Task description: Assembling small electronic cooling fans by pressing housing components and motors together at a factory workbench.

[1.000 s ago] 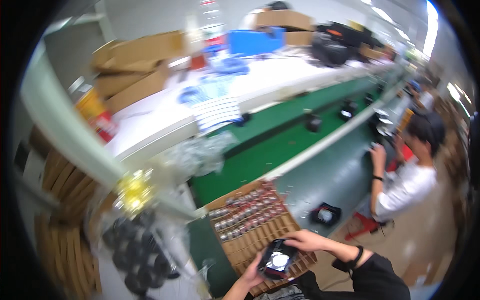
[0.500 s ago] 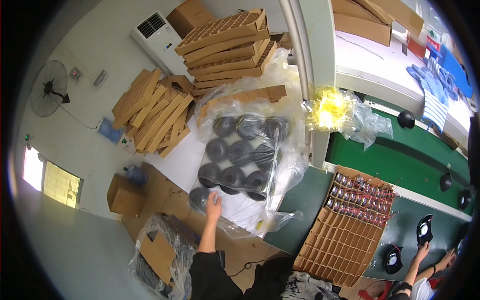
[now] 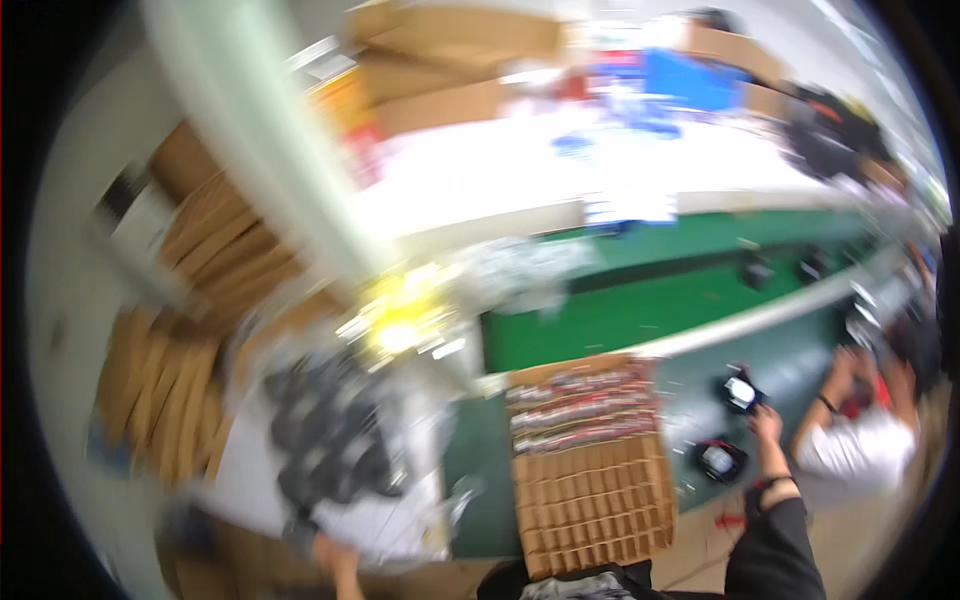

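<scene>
At the lower left of the blurred head view, the person's left hand [image 3: 335, 556] reaches toward the clear plastic bag [image 3: 330, 440] of round black parts lying on a white sheet; whether its fingers are curled on the plastic or merely touching it cannot be told through the smear. The black parts inside cannot be counted: they show only as a dark cluster of perhaps a dozen. Left of the bag stand two loose stacks of flat cardboard sheets [image 3: 165, 400].

In the middle lies one divided cardboard tray [image 3: 590, 470], its far rows filled with red-and-silver pieces, its near rows empty; the pieces are too blurred to number.

To the right, the person's right hand [image 3: 765, 425] is raised to a small black device [image 3: 738, 392] with a pale face, and seems closed about its lower edge, though the grip is not sharp. A second such device [image 3: 718, 460] lies just below on the green desk [image 3: 640, 310]. Two more dark items sit farther along the desk. One co-worker in a white shirt [image 3: 850, 450] sits at the far right.

The risks, as a judgement: with both arms spread wide and the head swinging, the slack bag could slide off its sheet and spill parts, and the device, held one-handed without a look, could slip or knock the tray's loaded rows.
</scene>
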`<move>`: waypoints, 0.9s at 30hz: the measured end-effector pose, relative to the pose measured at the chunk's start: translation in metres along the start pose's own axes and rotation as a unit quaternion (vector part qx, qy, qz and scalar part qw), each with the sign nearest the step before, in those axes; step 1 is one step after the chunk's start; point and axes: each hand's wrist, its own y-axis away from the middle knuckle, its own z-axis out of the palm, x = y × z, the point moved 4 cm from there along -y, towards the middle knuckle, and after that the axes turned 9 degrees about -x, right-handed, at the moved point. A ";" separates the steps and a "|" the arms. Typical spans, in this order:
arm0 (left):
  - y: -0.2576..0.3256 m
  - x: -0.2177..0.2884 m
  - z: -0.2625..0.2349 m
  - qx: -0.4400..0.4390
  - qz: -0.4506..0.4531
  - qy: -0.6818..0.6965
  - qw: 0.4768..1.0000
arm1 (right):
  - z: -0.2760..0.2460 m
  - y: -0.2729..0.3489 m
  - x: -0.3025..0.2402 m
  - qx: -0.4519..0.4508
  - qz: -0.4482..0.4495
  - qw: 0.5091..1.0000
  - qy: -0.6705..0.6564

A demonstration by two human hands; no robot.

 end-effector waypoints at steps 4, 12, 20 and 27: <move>-0.043 0.232 -0.078 0.060 0.292 0.013 0.955 | -0.019 0.044 0.003 0.222 -0.058 0.973 0.003; 0.006 0.343 -0.170 0.132 0.454 0.119 0.873 | -0.028 0.204 -0.156 0.117 -0.160 0.974 -0.113; 0.008 0.094 -0.116 0.300 0.276 0.276 0.870 | 0.039 0.252 -0.227 -0.077 -0.197 0.976 -0.046; 0.155 -0.002 -0.106 0.234 0.209 0.463 0.829 | 0.134 0.362 -0.335 -0.364 -0.282 0.887 -0.018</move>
